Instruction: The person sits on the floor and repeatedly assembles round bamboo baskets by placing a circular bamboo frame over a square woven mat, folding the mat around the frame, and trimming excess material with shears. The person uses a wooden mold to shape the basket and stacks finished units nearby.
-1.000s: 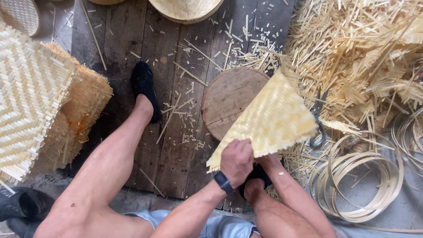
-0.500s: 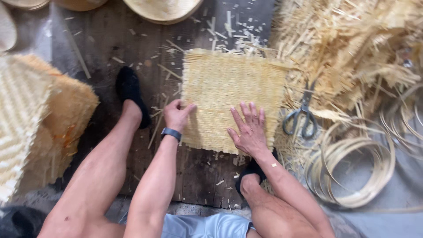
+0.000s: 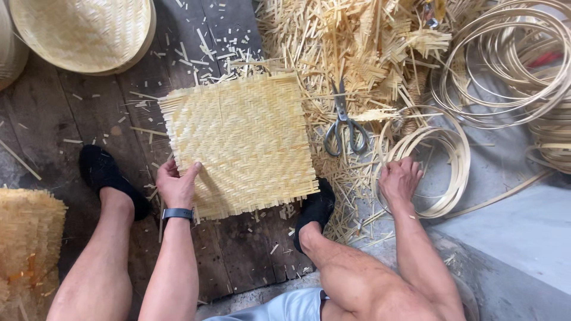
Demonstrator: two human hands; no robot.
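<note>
A square woven bamboo mat (image 3: pixel 241 139) lies flat on the dark wooden floor between my feet. My left hand (image 3: pixel 176 184) grips its near left edge, thumb on top; a dark band is on that wrist. My right hand (image 3: pixel 399 180) rests to the right on a coil of thin bamboo hoops (image 3: pixel 437 166), fingers curled over the strips; whether it grips them I cannot tell. Grey scissors (image 3: pixel 344 125) lie just right of the mat, between both hands.
A heap of bamboo offcuts (image 3: pixel 363 47) fills the top middle. Larger hoop coils (image 3: pixel 511 65) lie at the top right. A round woven basket (image 3: pixel 83 32) sits top left, stacked mats (image 3: pixel 27 244) at the lower left. My feet wear black shoes (image 3: pixel 104 175).
My right hand has left the mat and moved right onto the hoop coil. My left hand shifted to the mat's near left edge. The view has turned toward the right.
</note>
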